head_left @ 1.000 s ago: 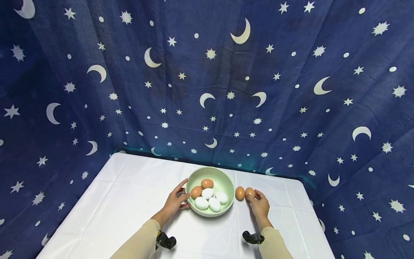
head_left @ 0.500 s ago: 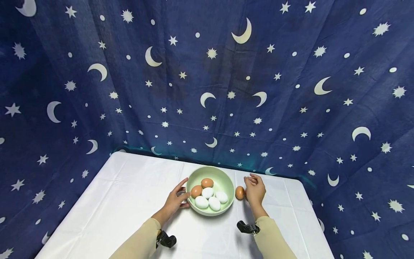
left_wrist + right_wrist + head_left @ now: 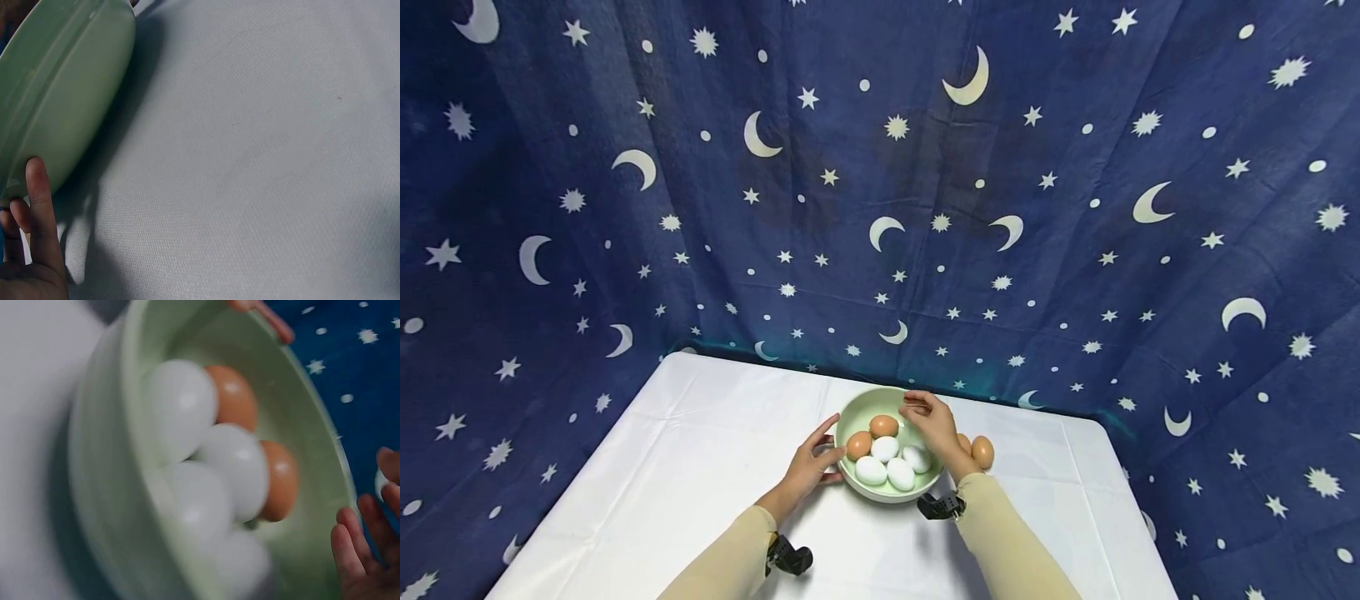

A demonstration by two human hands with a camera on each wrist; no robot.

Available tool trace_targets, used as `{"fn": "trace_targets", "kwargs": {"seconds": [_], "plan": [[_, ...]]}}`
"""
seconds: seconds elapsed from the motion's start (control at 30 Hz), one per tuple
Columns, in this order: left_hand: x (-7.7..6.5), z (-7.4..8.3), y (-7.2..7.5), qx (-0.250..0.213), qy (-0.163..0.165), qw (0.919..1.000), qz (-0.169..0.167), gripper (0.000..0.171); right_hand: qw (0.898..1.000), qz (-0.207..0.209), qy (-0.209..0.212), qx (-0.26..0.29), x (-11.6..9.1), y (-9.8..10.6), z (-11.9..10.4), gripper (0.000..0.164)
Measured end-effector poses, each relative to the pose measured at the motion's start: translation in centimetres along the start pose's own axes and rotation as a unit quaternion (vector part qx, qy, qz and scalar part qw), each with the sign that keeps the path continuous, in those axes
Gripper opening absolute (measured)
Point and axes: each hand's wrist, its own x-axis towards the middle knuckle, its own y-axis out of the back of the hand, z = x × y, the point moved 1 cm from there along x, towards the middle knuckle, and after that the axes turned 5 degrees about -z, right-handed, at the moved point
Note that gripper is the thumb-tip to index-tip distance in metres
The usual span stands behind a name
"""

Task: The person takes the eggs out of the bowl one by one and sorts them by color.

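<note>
Right hand (image 3: 934, 423) is over the far-right rim of the round, smooth pale-green bowl (image 3: 862, 411), fingers pointing left over the interior. Fingers loosely bent with gaps between them; nothing seen in the grasp.

Key relation: closest to those fingertips is the far brown egg (image 3: 883, 426), an oval one just to their left and slightly nearer. Its long axis runs roughly left-right, so one end faces the fingers. Right hand is the nearer hand to it.

Second oval brown egg (image 3: 859, 445) is at the left inside the bowl, near the left thumb. Four oval white eggs (image 3: 884, 449) fill the middle, near and right parts.

Left hand (image 3: 808, 467) holds the bowl's left side: thumb at the rim, other fingers spread along the outer wall.

Outside the bowl: loose brown eggs (image 3: 982, 452), two, on the white cloth-covered table (image 3: 715, 467), right of the right wrist. Right one's long axis runs near-far. Left one is partly hidden; can't tell if they touch.
</note>
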Motion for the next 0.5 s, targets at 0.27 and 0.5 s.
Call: {"fn": "trace_targets", "kwargs": {"seconds": [0.27, 0.5], "plan": [[-0.1, 0.0, 0.1, 0.004, -0.006, 0.9999, -0.007, 0.066, 0.997, -0.071, 0.007, -0.041, 0.0, -1.8, 1.9, 0.038], [0.0, 0.1, 0.2, 0.003, -0.001, 1.0, -0.009, 0.067, 0.996, -0.075, -0.001, -0.054, 0.7, -2.3, 2.4, 0.04]]}}
